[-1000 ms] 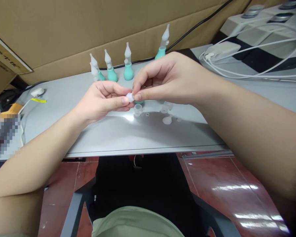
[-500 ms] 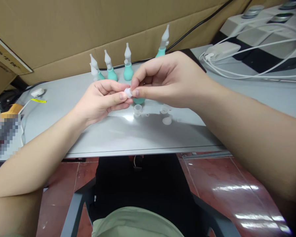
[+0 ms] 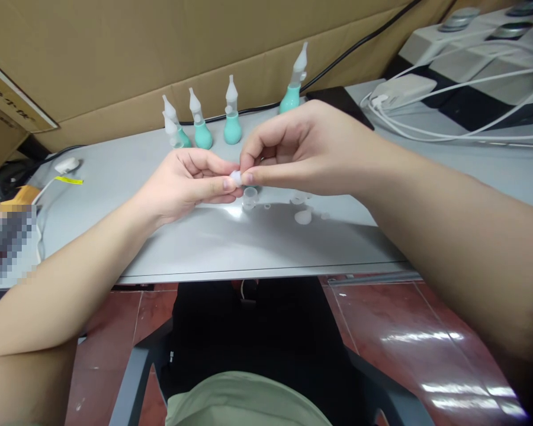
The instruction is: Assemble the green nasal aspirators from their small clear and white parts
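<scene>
From my remote view, L hand (image 3: 190,180) has its grip pinched on a small white plastic pc (image 3: 236,177), thumb vs. fingers; R hand (image 3: 297,151) pinches its other end. The pc is above the desk (image 3: 195,248), btwn both hands. Clear cup (image 3: 250,199) & tiny ring (image 3: 267,206) sit just below the fingertips, w/ white teardrop tip (image 3: 302,217) off to the R. Behind: teal-bulb nasal aspirators (image 3: 232,128) upright along the cardboard (image 3: 115,65), leftmost ones overlapping.
</scene>
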